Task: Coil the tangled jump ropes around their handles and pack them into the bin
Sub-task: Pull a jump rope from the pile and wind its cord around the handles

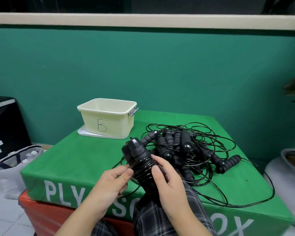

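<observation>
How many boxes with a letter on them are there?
1. The cream bin marked B stands on its white lid at the back left of the green plyo box, beside the rope pile.

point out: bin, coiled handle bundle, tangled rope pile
bin (109, 123), head view, front wall beside the B mark
coiled handle bundle (141, 165), head view, rope-wrapped middle between the hands
tangled rope pile (186, 147), head view, cluster of loose handles

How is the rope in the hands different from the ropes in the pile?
The held rope is wound in tight neat coils around its handles; the pile has loose, tangled loops. The held rope is lifted off the green box, gripped by the left hand and right hand; the pile lies on it. Both are black.
</observation>
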